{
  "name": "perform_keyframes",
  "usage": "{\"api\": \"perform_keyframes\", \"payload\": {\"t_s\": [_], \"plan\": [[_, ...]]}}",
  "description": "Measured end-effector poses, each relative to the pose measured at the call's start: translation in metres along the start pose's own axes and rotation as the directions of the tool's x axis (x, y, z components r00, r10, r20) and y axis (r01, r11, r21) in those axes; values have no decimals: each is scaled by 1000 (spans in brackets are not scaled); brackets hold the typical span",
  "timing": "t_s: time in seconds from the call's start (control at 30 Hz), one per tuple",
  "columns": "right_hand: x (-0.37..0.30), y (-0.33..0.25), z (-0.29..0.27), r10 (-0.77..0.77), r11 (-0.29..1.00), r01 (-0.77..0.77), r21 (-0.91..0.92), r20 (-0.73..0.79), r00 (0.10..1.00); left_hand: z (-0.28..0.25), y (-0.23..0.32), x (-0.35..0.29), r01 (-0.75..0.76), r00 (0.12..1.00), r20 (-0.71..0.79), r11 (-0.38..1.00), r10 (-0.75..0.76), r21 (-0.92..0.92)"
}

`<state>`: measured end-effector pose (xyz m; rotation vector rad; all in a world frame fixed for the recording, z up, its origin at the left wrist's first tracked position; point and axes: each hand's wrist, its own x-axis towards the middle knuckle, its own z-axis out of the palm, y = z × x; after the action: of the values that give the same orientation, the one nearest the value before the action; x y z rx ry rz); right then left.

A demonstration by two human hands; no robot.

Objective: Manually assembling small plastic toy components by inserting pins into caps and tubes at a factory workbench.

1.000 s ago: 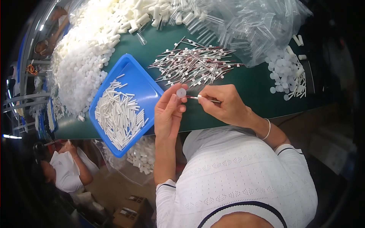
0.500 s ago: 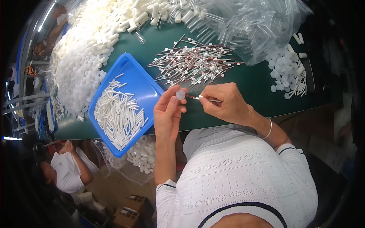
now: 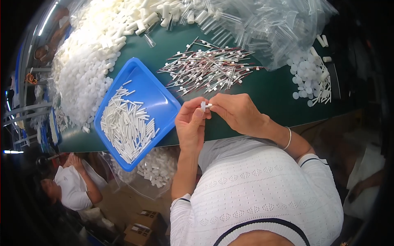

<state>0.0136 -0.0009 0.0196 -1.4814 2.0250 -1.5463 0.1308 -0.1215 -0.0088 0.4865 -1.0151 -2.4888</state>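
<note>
My left hand (image 3: 192,125) pinches a small round white plastic cap (image 3: 203,106), turned nearly edge-on. My right hand (image 3: 236,110) is closed on a thin rod with a small white collar (image 3: 209,105), most of it hidden by the fingers. The collar sits right against the cap, and the fingertips of both hands almost meet. I cannot tell how far the rod goes into the cap. Beyond my hands lies a heap of similar thin rods (image 3: 213,67) with white collars and dark red ends. Left of them stands a blue tray (image 3: 162,96) of short white sticks (image 3: 129,127).
Piles of white caps (image 3: 84,90) and cream-coloured cylinders (image 3: 98,30) cover the table's left. Clear tubes in a plastic bag (image 3: 283,30) lie at the back right, near more caps (image 3: 303,76). A co-worker (image 3: 74,184) sits at lower left, beside cardboard boxes (image 3: 141,229).
My hands have come together: the left moved right with the cap and turned it from face-on to edge-on. The rod's dark red end, visible before, is now out of sight.
</note>
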Motion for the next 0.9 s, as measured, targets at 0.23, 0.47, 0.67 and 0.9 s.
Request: {"api": "perform_keyframes", "payload": {"t_s": [0.23, 0.47, 0.67, 0.9], "plan": [[-5, 8, 15, -157, 987, 156, -28, -76, 985, 3, -12, -3, -250, 968, 61, 959, 244, 131], [18, 22, -7, 164, 801, -394, 450, 469, 868, 2, 24, -5, -341, 940, 248, 706, 236, 620], [21, 11, -12, 177, 585, -533, 612, 544, 820, -53, 126, 40, -216, 842, 301, -231, 447, 949], [18, 7, -10, 367, 561, -524, 642, 374, 852, -119, 147, 80, -143, 835, 490, -761, 250, 633]]}}
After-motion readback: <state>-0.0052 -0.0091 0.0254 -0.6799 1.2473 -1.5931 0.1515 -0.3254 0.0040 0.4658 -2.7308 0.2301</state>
